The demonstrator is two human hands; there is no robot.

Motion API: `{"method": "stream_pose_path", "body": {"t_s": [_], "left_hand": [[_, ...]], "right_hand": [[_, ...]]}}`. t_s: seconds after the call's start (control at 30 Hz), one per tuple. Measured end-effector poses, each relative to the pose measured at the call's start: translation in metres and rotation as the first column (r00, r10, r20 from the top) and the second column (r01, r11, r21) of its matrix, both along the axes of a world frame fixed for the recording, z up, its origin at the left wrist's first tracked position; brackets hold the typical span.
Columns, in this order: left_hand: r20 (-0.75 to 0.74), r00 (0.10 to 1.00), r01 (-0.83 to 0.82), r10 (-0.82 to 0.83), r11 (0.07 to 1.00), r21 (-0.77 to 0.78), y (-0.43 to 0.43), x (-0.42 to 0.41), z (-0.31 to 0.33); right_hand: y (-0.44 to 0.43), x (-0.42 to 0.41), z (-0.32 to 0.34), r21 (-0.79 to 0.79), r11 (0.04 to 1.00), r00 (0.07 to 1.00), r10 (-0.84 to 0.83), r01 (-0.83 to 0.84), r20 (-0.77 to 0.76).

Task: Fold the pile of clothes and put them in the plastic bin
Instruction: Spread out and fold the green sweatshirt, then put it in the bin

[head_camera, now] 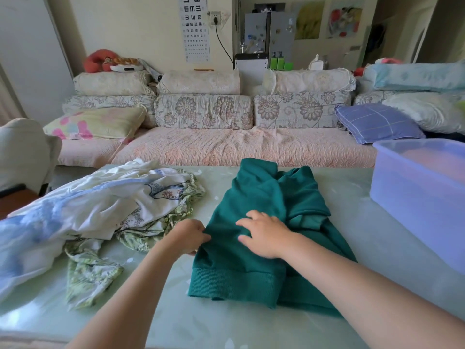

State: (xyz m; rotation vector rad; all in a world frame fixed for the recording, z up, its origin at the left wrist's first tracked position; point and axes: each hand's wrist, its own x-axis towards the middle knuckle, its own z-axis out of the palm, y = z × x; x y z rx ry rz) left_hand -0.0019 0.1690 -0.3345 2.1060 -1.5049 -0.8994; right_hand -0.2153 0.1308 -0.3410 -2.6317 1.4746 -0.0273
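A dark green sweatshirt (254, 197) lies partly folded in the middle of the pale green table (352, 235), its ribbed hem toward me. My left hand (187, 235) pinches the sweatshirt's left edge with curled fingers. My right hand (264, 233) rests flat on the cloth with fingers spread, just right of the left hand. A loose pile of clothes (100, 205), white, light blue and green-patterned, sprawls over the table's left side. The translucent blue plastic bin (415, 187) stands at the table's right edge; I see no clothes inside it.
A sofa (214, 147) with floral cushions runs along the far side of the table. A purple checked pillow (377, 122) and bedding lie at its right end. A pale chair back (22, 152) stands at the far left.
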Motion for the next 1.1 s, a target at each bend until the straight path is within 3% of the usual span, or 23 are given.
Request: {"method": "stream_pose_path", "body": {"t_s": [0.1, 0.23, 0.27, 0.37, 0.47, 0.57, 0.67, 0.77, 0.87, 0.93, 1.0, 1.07, 1.1], "left_hand": [[-0.072, 0.984, -0.174, 0.165, 0.972, -0.16, 0.01, -0.004, 0.002], [0.162, 0.976, -0.123, 0.143, 0.984, -0.128, 0.031, -0.012, 0.005], [0.143, 0.981, -0.12, 0.133, 0.988, -0.094, 0.036, -0.012, 0.005], [-0.105, 0.991, -0.083, 0.087, 0.996, 0.042, 0.049, -0.006, 0.002], [-0.092, 0.993, -0.071, 0.067, 0.997, -0.034, 0.054, 0.001, -0.004], [-0.101, 0.966, -0.256, 0.239, 0.944, -0.21, 0.051, 0.006, -0.005], [-0.106, 0.945, -0.324, 0.31, 0.933, -0.158, 0.052, 0.007, -0.008], [0.225, 0.959, -0.175, 0.173, 0.985, -0.009, 0.059, 0.008, -0.015], [0.425, 0.904, -0.079, 0.034, 0.993, 0.09, 0.065, 0.005, -0.018], [0.565, 0.825, 0.062, -0.006, 0.995, -0.08, 0.062, 0.002, -0.012], [0.549, 0.835, 0.267, -0.052, 0.909, -0.32, 0.057, -0.008, -0.008], [0.489, 0.842, 0.443, -0.226, 0.807, -0.391, 0.055, -0.021, -0.007], [0.489, 0.808, 0.52, -0.33, 0.789, -0.327, 0.055, -0.029, -0.01]], "right_hand": [[0.015, 0.003, -0.01, 0.154, 0.987, 0.998, -0.05, 0.053, -0.024], [0.022, -0.003, -0.019, 0.227, 0.969, 0.995, -0.098, 0.1, -0.021], [0.022, -0.004, -0.02, 0.218, 0.97, 0.994, -0.108, 0.11, -0.02], [0.027, -0.004, -0.018, 0.119, 0.988, 0.994, -0.106, 0.103, 0.02], [0.037, -0.001, -0.01, -0.022, 1.0, 0.994, 0.016, -0.014, 0.105], [0.049, 0.002, -0.008, 0.038, 0.996, 0.988, 0.079, -0.085, 0.135], [0.055, 0.002, -0.013, 0.159, 0.987, 0.997, 0.025, -0.036, 0.073], [0.056, 0.001, -0.014, 0.127, 0.992, 1.0, 0.003, -0.004, 0.002], [0.057, 0.0, -0.015, -0.005, 1.0, 1.0, 0.008, -0.008, 0.002], [0.057, -0.002, -0.014, -0.14, 0.989, 0.997, 0.057, -0.048, 0.058], [0.059, -0.004, -0.012, -0.221, 0.97, 0.987, 0.124, -0.099, 0.102], [0.062, -0.01, -0.014, -0.152, 0.978, 0.984, 0.157, -0.144, 0.079], [0.065, -0.013, -0.016, -0.046, 0.988, 0.988, 0.146, -0.145, 0.038]]}}
